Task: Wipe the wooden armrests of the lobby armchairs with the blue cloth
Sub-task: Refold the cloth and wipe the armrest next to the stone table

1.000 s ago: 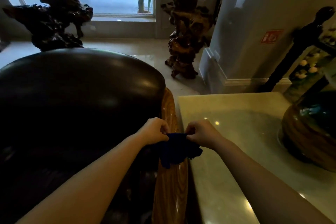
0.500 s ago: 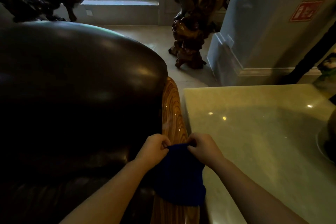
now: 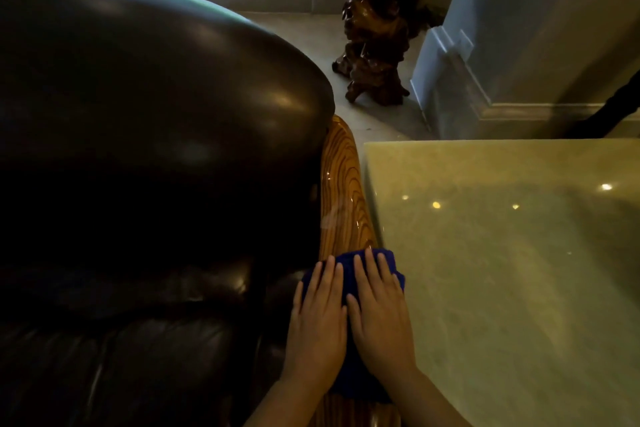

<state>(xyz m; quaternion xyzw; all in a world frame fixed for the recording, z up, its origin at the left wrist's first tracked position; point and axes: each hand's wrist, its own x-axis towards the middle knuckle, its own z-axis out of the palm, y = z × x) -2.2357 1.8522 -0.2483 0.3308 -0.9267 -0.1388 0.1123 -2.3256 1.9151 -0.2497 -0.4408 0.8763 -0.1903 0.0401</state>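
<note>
A glossy wooden armrest [image 3: 343, 191] with bold grain runs along the right side of a dark leather armchair [image 3: 145, 135]. The blue cloth [image 3: 348, 272] lies spread flat across the armrest's near part. My left hand [image 3: 320, 317] and my right hand [image 3: 381, 315] press down on the cloth side by side, palms flat and fingers stretched forward. Most of the cloth is hidden under my hands; its far edge and a strip between the wrists show.
A pale polished stone table [image 3: 502, 270] sits right against the armrest on the right. Beyond it stand a dark carved root sculpture [image 3: 374, 45] on the floor and a grey column base [image 3: 460, 80]. A window sill runs along the back.
Both hands were pinching the cloth and holding it up by its top edge; now it lies flat on the armrest with both palms pressed on it. The view has tilted down.
</note>
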